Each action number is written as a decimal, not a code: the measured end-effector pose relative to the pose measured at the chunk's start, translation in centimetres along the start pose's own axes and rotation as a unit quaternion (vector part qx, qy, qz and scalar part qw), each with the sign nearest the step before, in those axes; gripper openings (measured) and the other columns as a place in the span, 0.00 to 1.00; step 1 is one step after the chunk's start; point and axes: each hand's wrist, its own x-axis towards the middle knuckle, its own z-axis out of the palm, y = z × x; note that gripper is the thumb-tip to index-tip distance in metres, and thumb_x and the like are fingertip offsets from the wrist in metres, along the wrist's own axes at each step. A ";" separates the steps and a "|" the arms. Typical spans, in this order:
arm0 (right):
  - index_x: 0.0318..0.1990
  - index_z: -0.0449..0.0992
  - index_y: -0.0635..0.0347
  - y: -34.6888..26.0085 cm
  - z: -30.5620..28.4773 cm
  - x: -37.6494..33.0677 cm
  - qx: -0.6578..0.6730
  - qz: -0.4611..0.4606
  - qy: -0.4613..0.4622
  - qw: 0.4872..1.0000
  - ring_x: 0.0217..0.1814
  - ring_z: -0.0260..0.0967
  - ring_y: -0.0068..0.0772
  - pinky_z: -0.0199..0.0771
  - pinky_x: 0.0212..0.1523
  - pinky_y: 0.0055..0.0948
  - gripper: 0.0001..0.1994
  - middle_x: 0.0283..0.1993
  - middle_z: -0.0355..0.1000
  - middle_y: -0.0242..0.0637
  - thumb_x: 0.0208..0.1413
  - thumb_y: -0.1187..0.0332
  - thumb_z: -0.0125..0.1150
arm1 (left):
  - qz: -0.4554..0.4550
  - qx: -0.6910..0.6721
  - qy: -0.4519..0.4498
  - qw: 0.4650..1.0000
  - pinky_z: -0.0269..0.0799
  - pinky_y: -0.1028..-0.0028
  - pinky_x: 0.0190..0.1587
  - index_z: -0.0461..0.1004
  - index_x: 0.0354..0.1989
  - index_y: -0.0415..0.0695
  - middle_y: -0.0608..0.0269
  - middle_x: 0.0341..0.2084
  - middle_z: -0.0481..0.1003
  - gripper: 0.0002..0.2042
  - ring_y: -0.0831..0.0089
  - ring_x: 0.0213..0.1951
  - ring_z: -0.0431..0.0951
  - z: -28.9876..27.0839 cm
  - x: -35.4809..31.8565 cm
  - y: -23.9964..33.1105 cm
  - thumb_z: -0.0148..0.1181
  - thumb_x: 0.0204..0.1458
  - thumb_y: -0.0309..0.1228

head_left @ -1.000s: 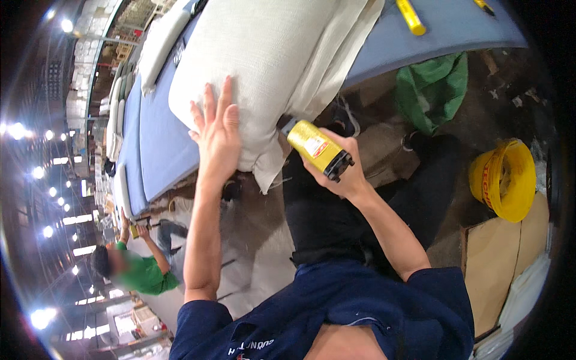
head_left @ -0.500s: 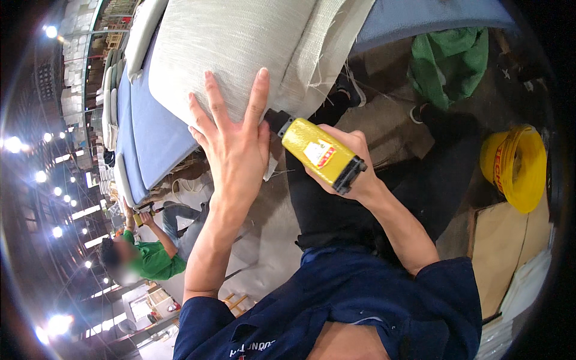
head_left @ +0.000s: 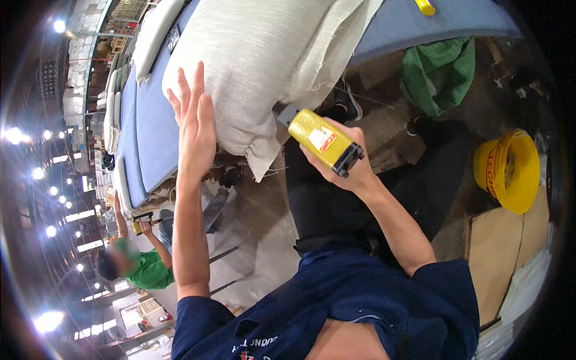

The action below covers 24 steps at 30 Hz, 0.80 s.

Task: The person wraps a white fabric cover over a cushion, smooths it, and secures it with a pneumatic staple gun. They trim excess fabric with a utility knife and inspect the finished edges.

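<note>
A cream, fabric-covered cushioned piece (head_left: 246, 78) rests on a blue padded surface, its loose cloth edges frayed. My right hand (head_left: 351, 162) grips a yellow staple gun (head_left: 318, 137) with a black rear end. The gun's nose is at the lower edge of the cream fabric; whether it touches is hard to tell. At the piece's left side is my left hand (head_left: 197, 129), fingers stretched out and holding nothing. A corner of cloth (head_left: 261, 159) hangs down between my two hands.
A blue padded surface (head_left: 414, 27) carries a yellow object (head_left: 425, 7) at the top. Green cloth (head_left: 438, 75) hangs below its edge. At right stand a yellow bucket (head_left: 486, 168) and cardboard (head_left: 495, 240). Another person in green (head_left: 150, 270) works at left with a yellow tool.
My left hand has moved left, off the middle of the cream fabric to its side. The cloth corner now hangs in view. The staple gun has shifted slightly right.
</note>
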 end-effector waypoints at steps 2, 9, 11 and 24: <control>0.45 0.82 0.70 1.0 0.1 0.0 -0.036 -0.016 -0.006 0.999 0.40 0.87 0.38 0.82 0.41 0.29 0.13 0.39 0.85 0.45 0.54 0.75 0.74 | -0.086 0.044 -0.023 0.995 0.30 0.40 0.80 0.58 0.81 0.60 0.51 0.82 0.49 0.28 0.40 0.83 0.31 2.1 -0.3 1.4 0.29 0.77 0.52; 0.46 0.80 0.70 0.8 0.0 0.0 -0.044 -0.008 -0.007 0.999 0.41 0.87 0.45 0.81 0.39 0.28 0.18 0.37 0.83 0.50 0.49 0.72 0.77 | 0.013 0.170 0.001 0.985 0.50 0.30 0.74 0.59 0.80 0.67 0.34 0.80 0.42 0.30 0.21 0.77 0.37 5.3 -5.4 6.3 0.57 0.70 0.35; 0.47 0.83 0.65 0.7 -0.8 -0.7 -0.068 -0.015 -0.016 0.997 0.42 0.85 0.43 0.82 0.43 0.34 0.15 0.42 0.85 0.45 0.52 0.72 0.75 | 0.010 0.176 -0.001 0.984 0.64 0.30 0.68 0.58 0.80 0.69 0.35 0.80 0.42 0.34 0.17 0.76 0.39 5.5 -5.4 6.5 0.61 0.66 0.33; 0.46 0.80 0.69 -1.3 -1.0 -1.4 0.028 0.116 -0.121 0.986 0.35 0.86 0.45 0.80 0.34 0.29 0.20 0.31 0.81 0.52 0.49 0.67 0.78 | 0.002 0.147 0.035 0.988 0.48 0.40 0.78 0.40 0.84 0.51 0.44 0.81 0.47 0.53 0.33 0.80 0.42 6.2 -5.5 7.0 0.72 0.54 0.27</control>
